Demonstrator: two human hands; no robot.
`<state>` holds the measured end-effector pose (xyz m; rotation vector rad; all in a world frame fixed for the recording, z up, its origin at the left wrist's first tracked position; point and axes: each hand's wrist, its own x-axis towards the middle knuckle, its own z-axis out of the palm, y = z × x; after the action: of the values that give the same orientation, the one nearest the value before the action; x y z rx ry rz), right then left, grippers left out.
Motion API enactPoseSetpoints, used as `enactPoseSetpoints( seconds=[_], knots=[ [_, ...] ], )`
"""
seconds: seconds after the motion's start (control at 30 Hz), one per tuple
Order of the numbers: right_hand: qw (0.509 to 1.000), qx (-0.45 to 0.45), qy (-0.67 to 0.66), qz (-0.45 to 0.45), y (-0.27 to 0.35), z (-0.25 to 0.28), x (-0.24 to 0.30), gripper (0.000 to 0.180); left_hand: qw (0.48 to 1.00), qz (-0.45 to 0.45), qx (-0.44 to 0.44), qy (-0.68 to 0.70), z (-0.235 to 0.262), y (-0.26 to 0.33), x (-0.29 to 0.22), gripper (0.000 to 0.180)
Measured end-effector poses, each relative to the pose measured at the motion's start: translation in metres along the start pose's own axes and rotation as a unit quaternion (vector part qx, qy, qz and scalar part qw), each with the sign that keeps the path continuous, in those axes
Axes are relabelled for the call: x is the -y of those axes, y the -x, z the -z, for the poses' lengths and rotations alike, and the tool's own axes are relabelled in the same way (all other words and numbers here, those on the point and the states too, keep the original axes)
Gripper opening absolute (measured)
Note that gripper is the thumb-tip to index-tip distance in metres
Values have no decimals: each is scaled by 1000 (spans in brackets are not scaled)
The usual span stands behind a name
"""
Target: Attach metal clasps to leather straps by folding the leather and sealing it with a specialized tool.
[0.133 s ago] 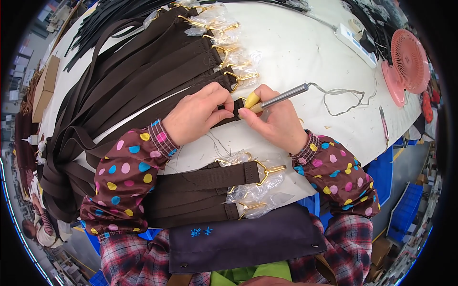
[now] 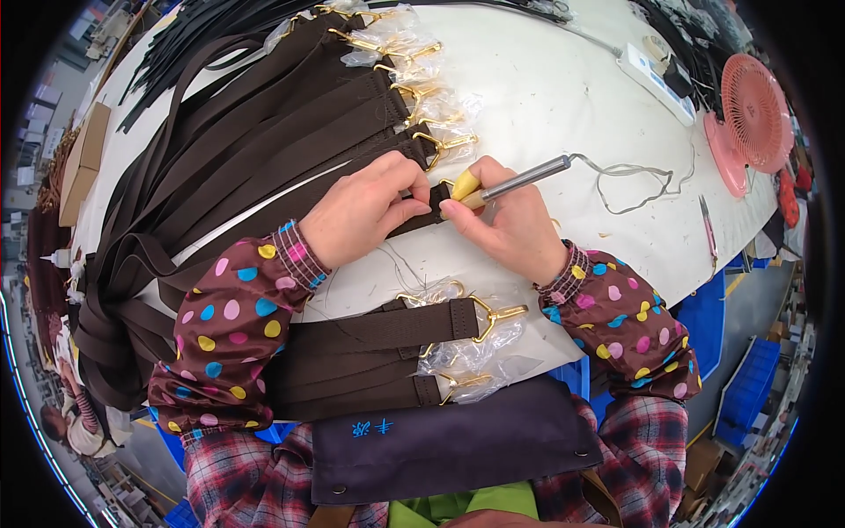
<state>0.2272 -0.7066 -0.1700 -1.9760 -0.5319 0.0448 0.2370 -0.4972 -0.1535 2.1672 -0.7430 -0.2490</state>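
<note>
My left hand (image 2: 363,209) pinches a dark brown webbing strap (image 2: 280,211) near its end, thumb and forefinger close together. Part of a gold ring (image 2: 446,183) shows at that end. In my right hand (image 2: 521,227) is a corded, pen-shaped tool (image 2: 530,175) with a grey barrel, resembling a soldering iron. A yellow finger cover (image 2: 464,184) sits on a right-hand finger. The right thumb meets the strap end; the tool's tip is hidden there. Nearer me lie more straps (image 2: 383,331) with gold snap hooks (image 2: 499,314) in clear plastic.
Many brown straps (image 2: 255,114) with plastic-wrapped hooks cover the table's left side. A white power strip (image 2: 656,84) and a pink fan (image 2: 753,114) stand at the far right. Tweezers (image 2: 709,231) lie near the right edge. Blue bins (image 2: 748,392) stand below.
The tool's rear end has shifted very slightly. Both hands and the strap stay in place.
</note>
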Motion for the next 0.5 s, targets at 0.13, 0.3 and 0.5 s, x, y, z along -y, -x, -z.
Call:
enactPoseSetpoints(
  seconds=[0.13,0.3,0.5],
  knots=[
    [999,-35,-6,20,-3,7,8,25,976,154,38,147,1,-1,-11,8],
    [998,-40,1,40,-9,5,5,23,965,194,10,178,-2,-3,-13,10],
    [1000,-27,3,3,-12,0,0,21,963,187,-25,190,-5,-2,-11,11]
  ],
)
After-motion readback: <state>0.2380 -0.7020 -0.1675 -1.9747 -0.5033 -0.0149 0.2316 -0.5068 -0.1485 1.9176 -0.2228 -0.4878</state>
